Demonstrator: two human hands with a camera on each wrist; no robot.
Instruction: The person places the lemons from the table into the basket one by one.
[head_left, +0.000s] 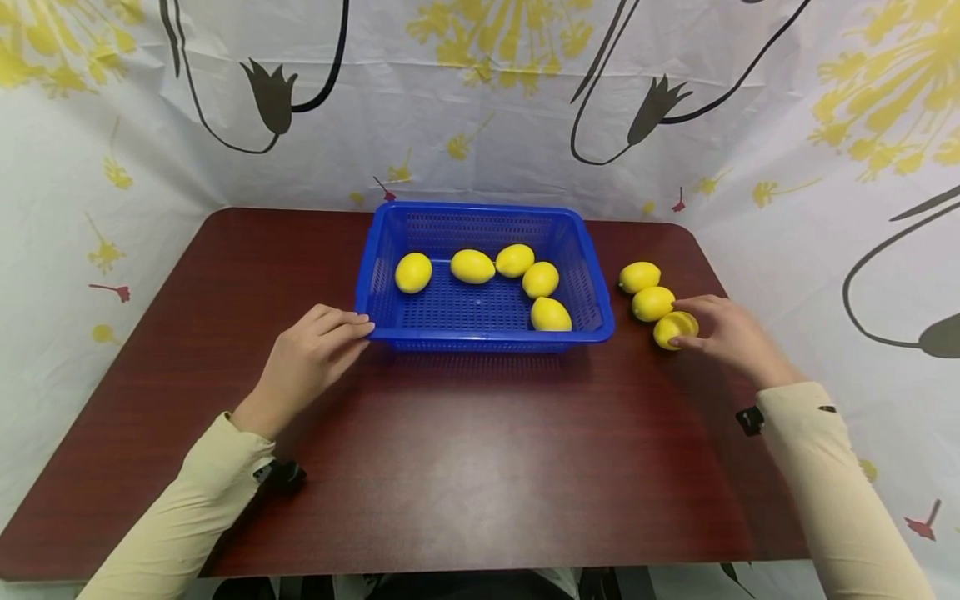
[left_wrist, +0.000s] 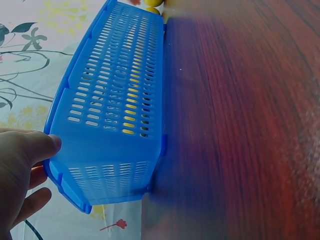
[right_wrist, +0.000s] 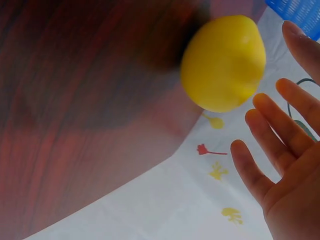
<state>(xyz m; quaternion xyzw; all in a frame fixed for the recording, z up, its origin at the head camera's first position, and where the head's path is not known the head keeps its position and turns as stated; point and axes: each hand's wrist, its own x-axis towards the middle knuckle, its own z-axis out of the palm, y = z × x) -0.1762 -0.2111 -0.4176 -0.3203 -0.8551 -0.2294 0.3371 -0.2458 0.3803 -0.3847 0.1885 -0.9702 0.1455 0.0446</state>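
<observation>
A blue plastic basket [head_left: 480, 337] stands on the table with several yellow lemons [head_left: 472, 267] inside. My left hand [head_left: 313, 354] holds the basket's near left corner. In the left wrist view the thumb [left_wrist: 50, 145] lies over the rim, with fingers on its other side. To the right of the basket, three lemons [head_left: 653, 304] lie in a slanting row. My right hand [head_left: 723, 333] is around the nearest lemon [head_left: 664, 333], thumb in front and fingers behind. In the right wrist view its fingers [right_wrist: 255, 172] are spread and stand apart from a lemon [right_wrist: 223, 63].
The dark red wooden table [head_left: 480, 467] ends at a white cloth [head_left: 480, 125] with yellow and grey flower prints, which hangs behind and at the sides. Both forearms wear pale sleeves [head_left: 180, 508] with small black devices at the wrists.
</observation>
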